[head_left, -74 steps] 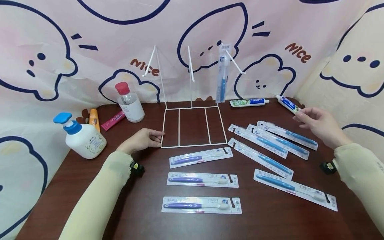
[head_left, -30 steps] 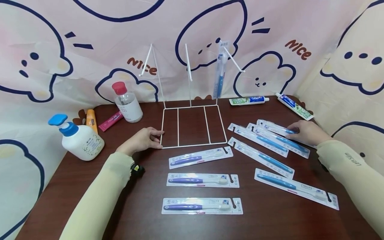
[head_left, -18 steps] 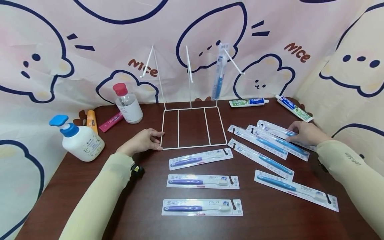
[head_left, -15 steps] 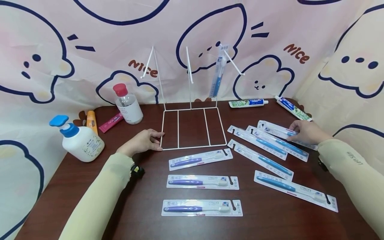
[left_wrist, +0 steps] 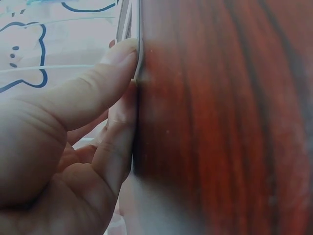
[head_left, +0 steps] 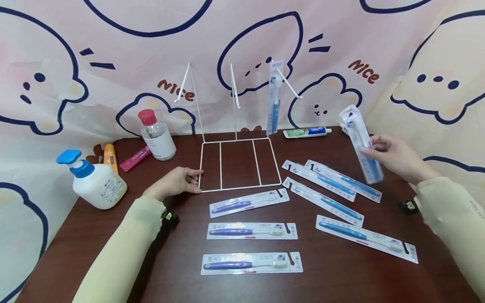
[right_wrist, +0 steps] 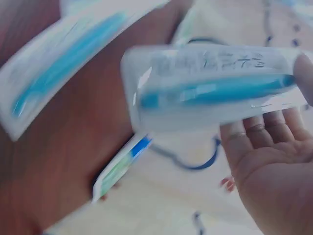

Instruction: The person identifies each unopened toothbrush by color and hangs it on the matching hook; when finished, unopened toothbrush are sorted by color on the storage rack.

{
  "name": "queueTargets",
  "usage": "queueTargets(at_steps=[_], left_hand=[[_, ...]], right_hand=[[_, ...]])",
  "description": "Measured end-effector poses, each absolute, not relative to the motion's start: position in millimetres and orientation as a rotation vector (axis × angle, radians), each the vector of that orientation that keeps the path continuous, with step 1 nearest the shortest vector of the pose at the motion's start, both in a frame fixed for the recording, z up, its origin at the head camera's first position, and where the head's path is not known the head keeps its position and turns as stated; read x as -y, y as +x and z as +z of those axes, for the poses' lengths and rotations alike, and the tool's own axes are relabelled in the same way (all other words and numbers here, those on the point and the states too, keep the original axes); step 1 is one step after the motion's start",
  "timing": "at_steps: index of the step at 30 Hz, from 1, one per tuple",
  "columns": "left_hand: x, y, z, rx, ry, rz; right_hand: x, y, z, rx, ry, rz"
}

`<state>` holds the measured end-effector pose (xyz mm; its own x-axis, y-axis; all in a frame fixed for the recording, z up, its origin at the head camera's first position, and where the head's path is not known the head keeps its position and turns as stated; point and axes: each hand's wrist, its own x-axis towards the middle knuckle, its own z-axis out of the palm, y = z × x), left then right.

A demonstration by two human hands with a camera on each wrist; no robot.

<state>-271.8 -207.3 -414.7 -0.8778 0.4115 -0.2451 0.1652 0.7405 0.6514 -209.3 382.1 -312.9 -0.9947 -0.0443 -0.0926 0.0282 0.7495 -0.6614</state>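
Observation:
My right hand [head_left: 401,158] holds a packaged blue toothbrush [head_left: 356,128] up above the table, thumb across the package and hang-hole end upward. In the right wrist view the same toothbrush [right_wrist: 210,93] is blurred. My left hand [head_left: 174,182] pinches the front left corner of a white wire rack [head_left: 239,188]; in the left wrist view, thumb [left_wrist: 117,54] and fingers meet at the wire. One packaged blue toothbrush [head_left: 273,101] hangs on the rack's right hook; the middle and left hooks carry nothing. Several packaged blue toothbrushes [head_left: 365,238] lie below my right hand.
Purple toothbrushes [head_left: 251,231] in packages lie in front of the rack. A toothpaste tube [head_left: 307,132] lies behind; another is mostly hidden by the held package. At left stand a pump bottle [head_left: 100,185] and a red-capped bottle [head_left: 161,143], near orange [head_left: 110,158] and pink [head_left: 135,159] tubes.
My right hand left the toothpaste at the right rear, took the rearmost blue toothbrush from the table and raised it. The left hand stays at the rack corner.

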Motion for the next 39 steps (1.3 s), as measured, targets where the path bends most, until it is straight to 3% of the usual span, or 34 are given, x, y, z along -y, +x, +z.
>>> queueTargets(at_steps=[11, 19, 39], left_hand=[[208.9, -271.3, -414.5, -2.539, 0.427, 0.962], [209.6, -271.7, -414.4, -2.53, 0.441, 0.965], [207.9, -272.0, -414.9, -2.527, 0.406, 0.955]], right_hand=[[-295.7, -177.7, -271.8, -2.991, -0.329, -1.259], [-244.4, -174.2, -258.7, -2.908, -0.537, -1.428], [-224.0, -199.1, -273.4, -2.828, -0.409, -1.512]])
